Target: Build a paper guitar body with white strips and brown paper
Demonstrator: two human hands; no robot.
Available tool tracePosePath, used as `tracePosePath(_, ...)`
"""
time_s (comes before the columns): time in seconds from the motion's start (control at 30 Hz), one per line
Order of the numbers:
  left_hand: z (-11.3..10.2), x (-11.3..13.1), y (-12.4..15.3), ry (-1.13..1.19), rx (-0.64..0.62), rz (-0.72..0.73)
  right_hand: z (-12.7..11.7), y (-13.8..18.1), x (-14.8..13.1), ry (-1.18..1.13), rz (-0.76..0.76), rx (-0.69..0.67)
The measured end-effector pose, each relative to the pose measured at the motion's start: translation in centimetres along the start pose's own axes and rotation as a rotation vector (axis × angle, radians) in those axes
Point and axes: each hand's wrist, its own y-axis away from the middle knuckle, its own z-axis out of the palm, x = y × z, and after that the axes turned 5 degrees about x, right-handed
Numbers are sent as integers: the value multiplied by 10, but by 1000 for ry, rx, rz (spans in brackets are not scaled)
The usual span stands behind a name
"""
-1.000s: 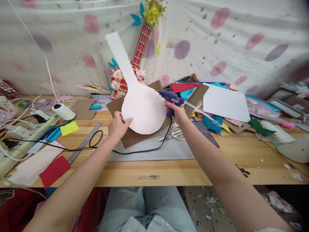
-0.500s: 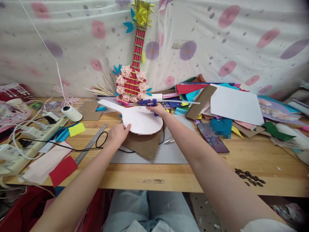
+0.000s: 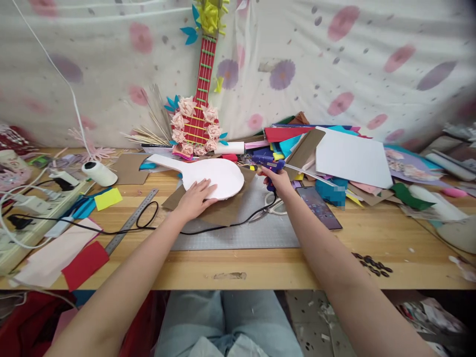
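Observation:
A white guitar-shaped cutout [image 3: 223, 173] lies on brown cardboard [image 3: 226, 215], its neck pointing to the back left. My left hand [image 3: 199, 198] rests flat on the near part of its body with the fingers spread. To the right of the cutout, my right hand [image 3: 277, 181] is wrapped round a blue hot glue gun [image 3: 267, 161], with a glue stick trailing out behind it. The gun's black cord [image 3: 238, 224] runs across the table to the left. Beneath the right hand, scissors [image 3: 273, 206] lie on the grey cutting mat [image 3: 238, 240].
A red paper guitar with pink flowers [image 3: 201, 94] leans against the curtain. At the left are a power strip [image 3: 40, 218], a steel ruler [image 3: 132, 220] and a thread spool [image 3: 99, 172]. A phone [image 3: 319, 208], coloured sheets and dark beans [image 3: 374, 265] are at the right.
My right hand has carried the glue gun off the cutout to the right. My left hand has gone from gripping the cutout's edge to lying flat on it; the cutout now sits lower.

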Motion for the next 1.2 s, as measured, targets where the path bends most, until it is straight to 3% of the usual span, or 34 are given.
tracePosePath(0.2, 17, 10, -15, -67, 34, -185, -16, 22, -5, 7, -18, -37)
tracePosePath(0.4, 15, 11, -17, -94, 77, -196, -18, 31, -6, 258, 27, -285)
tracePosePath(0.63, 12, 11, -16, -81, 68, -182, -11, 27, 15, 149, 118, -116)
tracePosePath(0.9, -4, 4, -14, -77, 27, -150, -18, 31, 6, 88, 193, -173)
tracePosePath(1.07, -4, 24, -43, -6, 48, -162, -25, 32, -7, 39, 202, -166)
tracePosePath(1.2, 6, 39, -68, -12, -73, -220, -24, 32, -1, 133, 138, -196)
